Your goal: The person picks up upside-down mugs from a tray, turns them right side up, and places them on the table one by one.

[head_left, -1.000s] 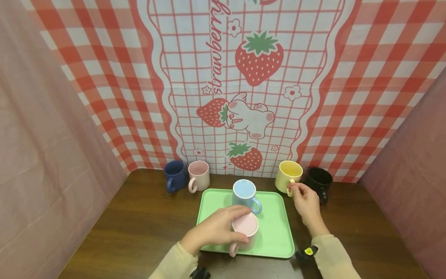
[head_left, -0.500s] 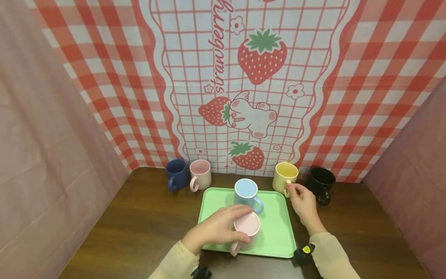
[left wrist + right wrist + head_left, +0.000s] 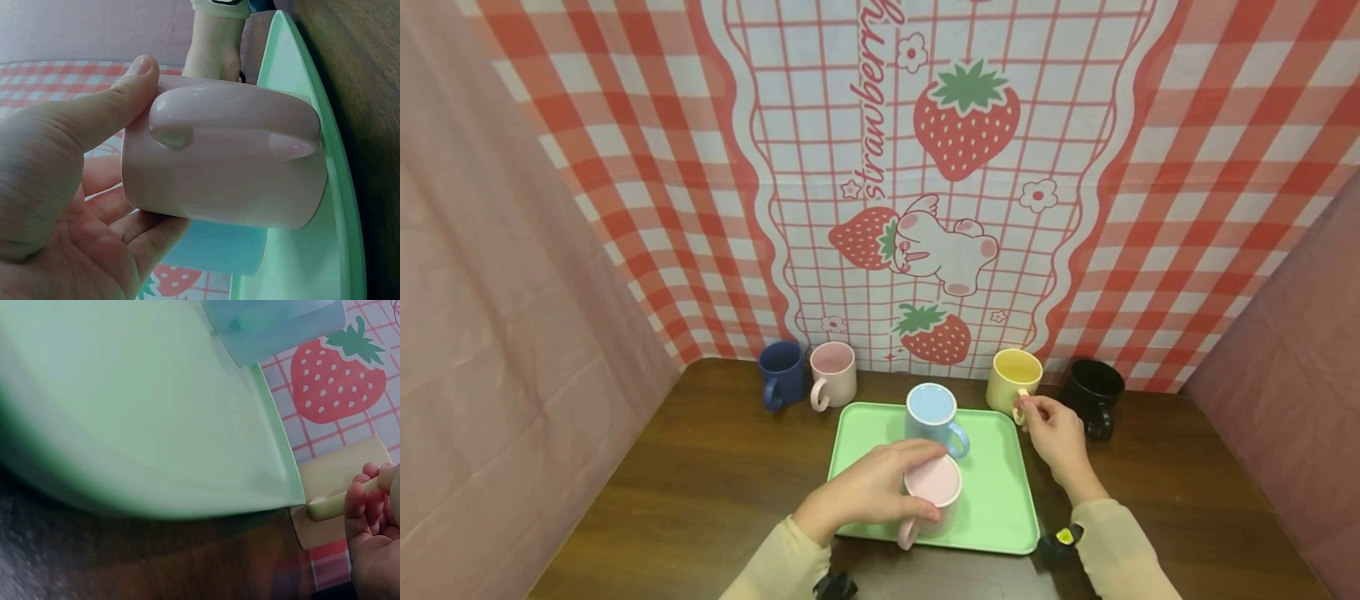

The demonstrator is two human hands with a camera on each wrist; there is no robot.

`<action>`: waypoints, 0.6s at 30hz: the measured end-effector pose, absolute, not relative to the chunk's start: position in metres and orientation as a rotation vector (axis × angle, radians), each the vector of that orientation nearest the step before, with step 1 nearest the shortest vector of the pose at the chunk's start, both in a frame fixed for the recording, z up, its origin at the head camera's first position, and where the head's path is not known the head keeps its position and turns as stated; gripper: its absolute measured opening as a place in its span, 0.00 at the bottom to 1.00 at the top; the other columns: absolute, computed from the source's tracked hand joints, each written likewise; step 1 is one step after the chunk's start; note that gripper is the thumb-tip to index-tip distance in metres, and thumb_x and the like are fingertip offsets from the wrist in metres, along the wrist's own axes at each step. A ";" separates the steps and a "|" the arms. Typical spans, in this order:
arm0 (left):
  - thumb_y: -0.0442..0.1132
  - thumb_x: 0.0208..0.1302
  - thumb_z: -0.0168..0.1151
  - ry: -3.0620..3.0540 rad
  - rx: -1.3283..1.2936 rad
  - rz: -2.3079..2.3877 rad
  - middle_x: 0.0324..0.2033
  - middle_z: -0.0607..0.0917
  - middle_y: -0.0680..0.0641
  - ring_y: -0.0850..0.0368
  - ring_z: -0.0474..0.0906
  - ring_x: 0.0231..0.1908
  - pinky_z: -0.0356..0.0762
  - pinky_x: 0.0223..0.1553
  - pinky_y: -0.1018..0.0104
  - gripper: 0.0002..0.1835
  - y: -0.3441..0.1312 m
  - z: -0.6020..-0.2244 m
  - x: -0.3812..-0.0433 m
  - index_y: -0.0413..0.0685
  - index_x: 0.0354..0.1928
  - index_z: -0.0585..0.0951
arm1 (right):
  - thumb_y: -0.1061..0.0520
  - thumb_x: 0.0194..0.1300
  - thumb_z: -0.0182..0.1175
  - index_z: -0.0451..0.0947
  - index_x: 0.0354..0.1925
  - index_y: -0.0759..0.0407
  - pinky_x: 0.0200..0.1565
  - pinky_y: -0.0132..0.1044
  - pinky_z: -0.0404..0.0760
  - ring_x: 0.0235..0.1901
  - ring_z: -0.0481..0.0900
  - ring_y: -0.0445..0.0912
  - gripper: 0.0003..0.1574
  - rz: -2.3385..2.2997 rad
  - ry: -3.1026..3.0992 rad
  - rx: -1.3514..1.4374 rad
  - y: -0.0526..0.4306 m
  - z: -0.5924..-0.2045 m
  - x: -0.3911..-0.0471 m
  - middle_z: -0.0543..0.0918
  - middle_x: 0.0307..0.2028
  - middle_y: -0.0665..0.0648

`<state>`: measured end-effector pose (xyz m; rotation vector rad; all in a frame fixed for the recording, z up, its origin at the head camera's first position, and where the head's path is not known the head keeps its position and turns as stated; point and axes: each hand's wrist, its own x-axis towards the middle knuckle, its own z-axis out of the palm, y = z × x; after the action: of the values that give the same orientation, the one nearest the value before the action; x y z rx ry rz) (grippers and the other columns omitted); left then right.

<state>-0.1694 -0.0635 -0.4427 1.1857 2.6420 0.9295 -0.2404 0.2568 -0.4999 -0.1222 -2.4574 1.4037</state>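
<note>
In the head view, my left hand (image 3: 868,492) grips an upside-down pink mug (image 3: 936,482) at the front of the green tray (image 3: 996,500). Its thumb and fingers span the mug's sides. That mug's handle (image 3: 237,115) faces the left wrist camera. Behind it on the tray stands a light blue mug (image 3: 931,407), also bottom up, handle to the right. My right hand (image 3: 1058,442) pinches the handle of a yellow mug (image 3: 1009,392), which stands upright just beyond the tray's back right corner. The right wrist view shows fingers curled round the yellow handle (image 3: 331,506).
A black mug (image 3: 1090,387) stands upright right of the yellow one, near the right hand. At the back left, a dark blue mug (image 3: 782,371) and an upright pink mug (image 3: 835,375) stand side by side. A checked strawberry cloth (image 3: 932,208) hangs behind the wooden table (image 3: 700,492).
Over the first half second, the yellow mug shifted slightly left, away from the black mug, with my right hand on its handle. Since then it looks still. My left hand keeps its grip.
</note>
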 end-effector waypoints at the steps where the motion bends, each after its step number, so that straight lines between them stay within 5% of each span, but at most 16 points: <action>1: 0.49 0.61 0.84 2.642 1.186 0.930 0.72 0.81 0.45 0.53 0.77 0.71 0.71 0.75 0.59 0.44 -0.064 -0.442 -0.169 0.43 0.76 0.76 | 0.55 0.82 0.63 0.88 0.49 0.69 0.32 0.24 0.80 0.30 0.82 0.38 0.17 1.403 -2.463 -0.126 0.257 -0.499 -0.241 0.91 0.35 0.61; 10: 0.49 0.62 0.84 2.639 1.185 0.935 0.73 0.80 0.44 0.51 0.76 0.72 0.70 0.76 0.59 0.44 -0.065 -0.442 -0.170 0.42 0.76 0.76 | 0.49 0.83 0.63 0.90 0.51 0.68 0.32 0.29 0.80 0.31 0.86 0.42 0.22 1.327 -2.587 -0.109 0.263 -0.488 -0.242 0.91 0.34 0.59; 18: 0.50 0.62 0.84 2.636 1.183 0.929 0.73 0.80 0.46 0.54 0.76 0.72 0.71 0.75 0.60 0.44 -0.064 -0.442 -0.170 0.43 0.76 0.76 | 0.44 0.83 0.61 0.89 0.53 0.67 0.51 0.62 0.84 0.47 0.86 0.63 0.27 1.056 -2.746 -0.016 0.270 -0.473 -0.238 0.92 0.45 0.67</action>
<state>-0.1695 -0.0640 -0.4423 1.1833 2.6364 0.9295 -0.2377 0.2701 -0.4728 -0.0160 -2.7458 1.0557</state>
